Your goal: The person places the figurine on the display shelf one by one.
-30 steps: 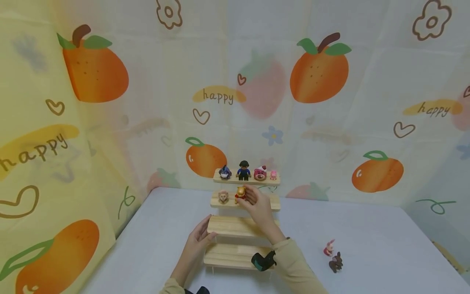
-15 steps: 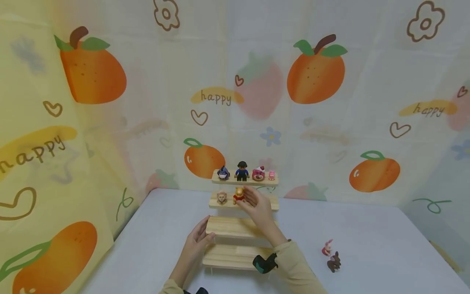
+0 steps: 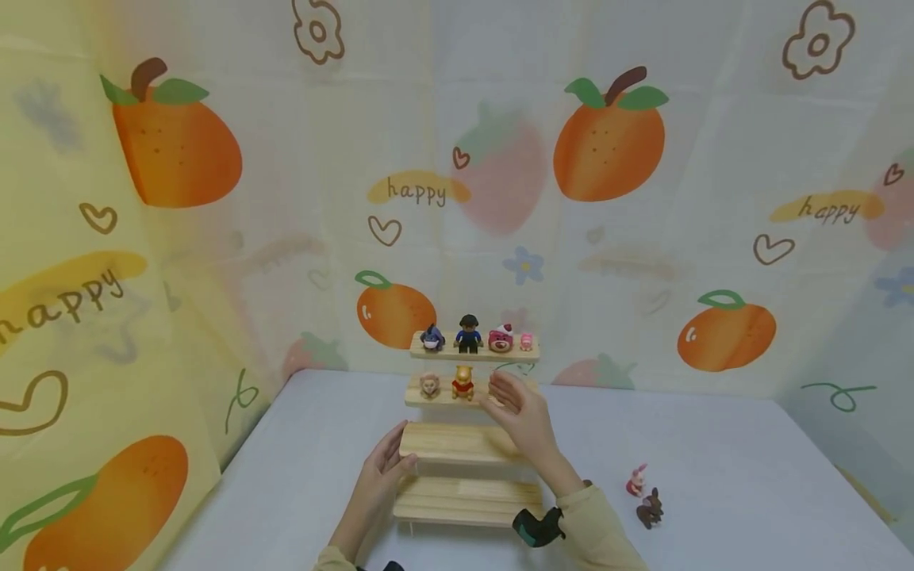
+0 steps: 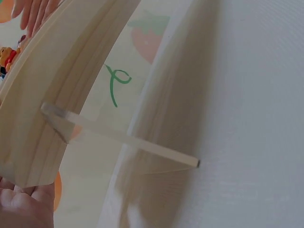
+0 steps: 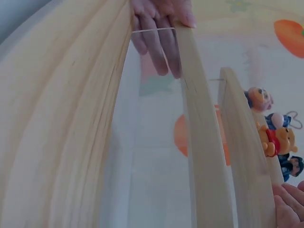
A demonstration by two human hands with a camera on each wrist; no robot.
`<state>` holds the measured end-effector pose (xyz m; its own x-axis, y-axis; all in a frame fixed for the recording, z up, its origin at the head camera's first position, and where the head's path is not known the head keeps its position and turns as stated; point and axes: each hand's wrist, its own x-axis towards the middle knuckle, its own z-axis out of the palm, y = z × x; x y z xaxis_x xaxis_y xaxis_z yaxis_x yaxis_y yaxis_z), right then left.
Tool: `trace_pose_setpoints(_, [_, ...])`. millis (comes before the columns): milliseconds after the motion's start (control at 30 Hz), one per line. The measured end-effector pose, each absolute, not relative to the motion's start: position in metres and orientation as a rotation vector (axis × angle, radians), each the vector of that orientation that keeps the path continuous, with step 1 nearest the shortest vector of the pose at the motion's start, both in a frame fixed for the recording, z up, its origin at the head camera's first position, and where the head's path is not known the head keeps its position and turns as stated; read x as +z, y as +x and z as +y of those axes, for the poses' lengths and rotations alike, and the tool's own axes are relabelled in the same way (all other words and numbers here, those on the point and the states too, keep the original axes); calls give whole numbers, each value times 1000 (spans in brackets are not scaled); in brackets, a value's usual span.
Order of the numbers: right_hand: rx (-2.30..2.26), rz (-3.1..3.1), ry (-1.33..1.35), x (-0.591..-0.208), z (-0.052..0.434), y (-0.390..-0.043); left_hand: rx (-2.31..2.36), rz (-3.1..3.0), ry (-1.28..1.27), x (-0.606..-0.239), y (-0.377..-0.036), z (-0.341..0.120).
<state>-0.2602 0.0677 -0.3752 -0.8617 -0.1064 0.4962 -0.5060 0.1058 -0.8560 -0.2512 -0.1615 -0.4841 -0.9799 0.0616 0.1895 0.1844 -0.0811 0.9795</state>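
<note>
Bear figure (image 3: 462,384) stands released; right hand (image 3: 524,416) slack beside it, left hand (image 3: 382,468) grip flat against shelf (image 3: 457,442)

- The left hand (image 3: 382,469) sits low, left of the frame's centre, its forearm rising from the bottom edge, palm turned inward.
- Its fingers (image 5: 156,42) lie straight and close together.
- The right hand (image 3: 526,414) is raised near the centre, fingers loosely spread and holding nothing.
- Its sleeved forearm (image 3: 596,531) slants to the lower right.

Wooden shelf (image 4: 57,90) above left hand (image 4: 23,206)
</note>
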Motion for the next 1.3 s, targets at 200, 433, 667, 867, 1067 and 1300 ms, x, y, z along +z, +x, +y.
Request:
trace_pose_setpoints(200, [1730,-2134,608,-372,80,-248,-2223,-2085,-296,-483,-250,-161])
trace_pose_setpoints(433, [1735,-2131,608,-390,97,-252,-2206,-2111,-279,-482,-251,-161])
trace_pose_setpoints(667, [1915,-2035,568,-409,111,-256,-2220,-2106,-289,-487,-252,-159])
trace_pose_setpoints(867, [1883,-1983,586,-415,133,-241,-2231,-2111,-305,-490,-249,-157])
trace_pose_setpoints(1067, [1818,-1942,553,-412,161,-230,-2164,-2140,-326,-484,-249,-161])
trace_pose_setpoints(1300, [1836,-1964,419,-451,216,-240,-2122,-2157,-287,-486,-253,-162])
